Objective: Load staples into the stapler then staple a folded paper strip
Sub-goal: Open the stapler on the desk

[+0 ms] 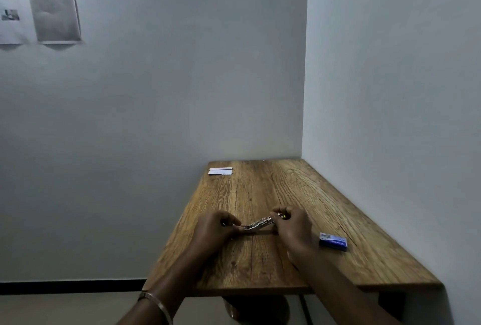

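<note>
A small silver metal stapler (257, 223) lies low over the middle of the wooden table (273, 189), held at both ends. My left hand (216, 231) grips its left end and my right hand (294, 228) pinches its raised right end, where a bit of red and yellow shows. Whether the stapler is swung open I cannot tell. A blue staple box (333, 241) lies on the table just right of my right hand. White folded paper strips (220, 171) rest at the table's far left corner.
The table stands in a corner, with a wall along its far edge and another along its right side. Its left and near edges drop to the floor. Papers (53, 10) hang on the far wall at upper left. A round stool (256, 309) shows under the table.
</note>
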Demonstrator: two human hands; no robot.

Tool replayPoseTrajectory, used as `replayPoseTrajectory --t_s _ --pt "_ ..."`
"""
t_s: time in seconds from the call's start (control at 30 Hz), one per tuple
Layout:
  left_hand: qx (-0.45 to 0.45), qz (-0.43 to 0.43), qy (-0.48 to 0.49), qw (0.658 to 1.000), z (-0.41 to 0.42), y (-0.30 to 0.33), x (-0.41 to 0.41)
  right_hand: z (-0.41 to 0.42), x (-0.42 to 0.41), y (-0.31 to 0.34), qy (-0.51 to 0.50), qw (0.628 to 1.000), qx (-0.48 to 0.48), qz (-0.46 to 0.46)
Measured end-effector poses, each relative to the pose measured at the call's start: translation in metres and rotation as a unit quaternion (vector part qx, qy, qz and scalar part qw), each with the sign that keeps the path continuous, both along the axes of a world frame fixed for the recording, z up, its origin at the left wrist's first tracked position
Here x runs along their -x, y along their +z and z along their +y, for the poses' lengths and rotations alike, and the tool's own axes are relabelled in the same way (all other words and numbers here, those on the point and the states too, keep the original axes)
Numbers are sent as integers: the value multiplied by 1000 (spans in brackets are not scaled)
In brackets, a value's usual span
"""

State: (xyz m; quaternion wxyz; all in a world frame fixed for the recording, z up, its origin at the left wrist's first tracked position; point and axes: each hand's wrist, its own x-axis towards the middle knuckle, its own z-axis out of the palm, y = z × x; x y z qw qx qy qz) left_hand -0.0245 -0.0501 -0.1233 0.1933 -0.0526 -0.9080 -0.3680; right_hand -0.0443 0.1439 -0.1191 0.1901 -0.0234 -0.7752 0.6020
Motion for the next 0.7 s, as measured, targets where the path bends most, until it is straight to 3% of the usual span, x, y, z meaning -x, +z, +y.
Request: replayPoseTrajectory --t_s 0.17,0.37,0.7 --pt "19 -16 -12 1000 -2 0 4 -3 0 2 -16 985 -171 29" --pt "27 -23 -11 999 -1 0 5 3 1 0 -28 954 -299 14" --pt "82 12 4 997 2 -2 7 13 -3 -4 12 932 -360 42"
